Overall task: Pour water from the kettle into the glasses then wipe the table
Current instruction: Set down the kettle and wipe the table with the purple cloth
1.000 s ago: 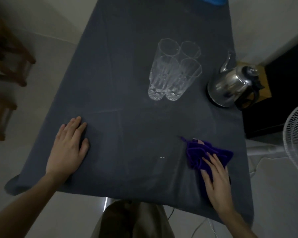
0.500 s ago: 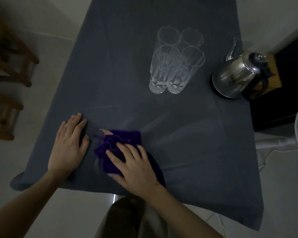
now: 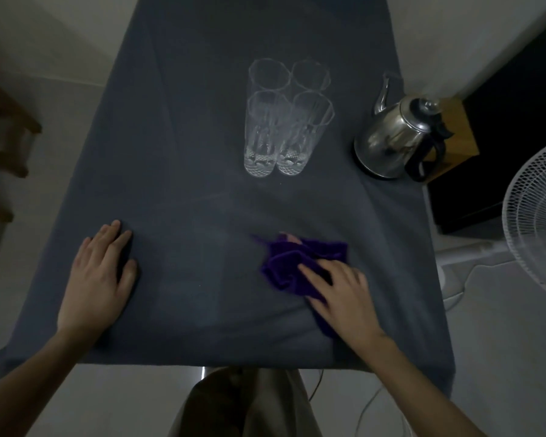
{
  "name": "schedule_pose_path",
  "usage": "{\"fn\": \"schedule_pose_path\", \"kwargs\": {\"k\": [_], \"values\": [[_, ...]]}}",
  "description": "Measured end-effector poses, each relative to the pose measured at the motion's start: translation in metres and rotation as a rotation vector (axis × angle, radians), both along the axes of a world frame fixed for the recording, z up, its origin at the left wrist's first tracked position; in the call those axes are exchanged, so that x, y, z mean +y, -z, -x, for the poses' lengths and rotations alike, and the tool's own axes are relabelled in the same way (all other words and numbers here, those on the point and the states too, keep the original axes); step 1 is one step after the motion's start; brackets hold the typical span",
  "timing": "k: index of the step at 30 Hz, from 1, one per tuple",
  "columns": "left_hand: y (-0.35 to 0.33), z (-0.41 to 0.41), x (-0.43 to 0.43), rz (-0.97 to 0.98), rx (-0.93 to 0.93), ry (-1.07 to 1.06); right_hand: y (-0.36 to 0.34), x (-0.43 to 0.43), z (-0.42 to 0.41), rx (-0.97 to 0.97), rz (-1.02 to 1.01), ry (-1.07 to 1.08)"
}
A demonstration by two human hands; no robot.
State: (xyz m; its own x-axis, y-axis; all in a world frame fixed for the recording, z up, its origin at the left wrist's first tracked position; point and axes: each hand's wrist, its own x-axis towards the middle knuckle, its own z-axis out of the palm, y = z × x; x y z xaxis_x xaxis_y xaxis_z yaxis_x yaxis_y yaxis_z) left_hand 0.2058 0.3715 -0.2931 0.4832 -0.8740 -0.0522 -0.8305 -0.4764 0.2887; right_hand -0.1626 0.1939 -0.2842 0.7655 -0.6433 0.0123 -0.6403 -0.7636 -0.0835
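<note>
Swept back rightward, the purple cloth now lies well apart from the left hand, which rests flat and relaxed on the tablecloth. The right hand presses it down with spread fingers. Soft and light, it probably bunches, so press on its middle.

Single head-worn view, looking steeply down over table, near edge closest, wide-angle

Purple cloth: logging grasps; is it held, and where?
Not gripped: the right hand presses flat on the purple cloth's near right part; left hand holds nothing.
</note>
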Motion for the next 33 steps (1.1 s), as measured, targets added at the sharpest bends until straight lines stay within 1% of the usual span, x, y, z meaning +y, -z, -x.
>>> {"fn": "schedule_pose_path", "kwargs": {"k": [4,7,10,14,16,19,22,25,28,31,33], "values": [[0.002,0.0,0.002,0.002,-0.005,0.009,-0.009,-0.023,0.061,0.033,0.021,0.251],[0.002,-0.001,0.001,-0.003,-0.013,0.008,-0.01,-0.03,0.087,0.012,0.019,0.394],[0.001,-0.001,0.0,-0.002,-0.017,0.005,-0.007,-0.024,0.075,-0.065,0.008,0.47],[0.001,0.001,0.001,0.004,-0.018,0.004,-0.004,-0.011,0.024,-0.154,-0.005,0.49],[0.002,0.0,0.001,0.005,-0.016,0.002,-0.003,-0.001,-0.011,-0.177,-0.03,0.447],[0.002,-0.001,0.001,0.003,-0.012,-0.001,-0.003,0.022,-0.078,-0.187,-0.071,0.311],[0.002,-0.001,0.002,0.0,-0.009,-0.001,-0.004,0.054,-0.145,-0.214,-0.126,0.115],[0.003,-0.002,0.002,0.005,-0.002,0.003,-0.003,0.088,-0.183,-0.184,-0.159,-0.13],[0.003,-0.001,0.002,0.001,-0.002,-0.002,0.001,0.104,-0.182,-0.132,-0.179,-0.308],[0.002,-0.001,0.002,0.003,-0.001,0.004,0.005,0.091,-0.158,-0.146,-0.122,-0.393],[0.002,-0.001,0.002,0.0,-0.001,0.007,0.006,0.07,-0.13,-0.152,-0.072,-0.405]]}}
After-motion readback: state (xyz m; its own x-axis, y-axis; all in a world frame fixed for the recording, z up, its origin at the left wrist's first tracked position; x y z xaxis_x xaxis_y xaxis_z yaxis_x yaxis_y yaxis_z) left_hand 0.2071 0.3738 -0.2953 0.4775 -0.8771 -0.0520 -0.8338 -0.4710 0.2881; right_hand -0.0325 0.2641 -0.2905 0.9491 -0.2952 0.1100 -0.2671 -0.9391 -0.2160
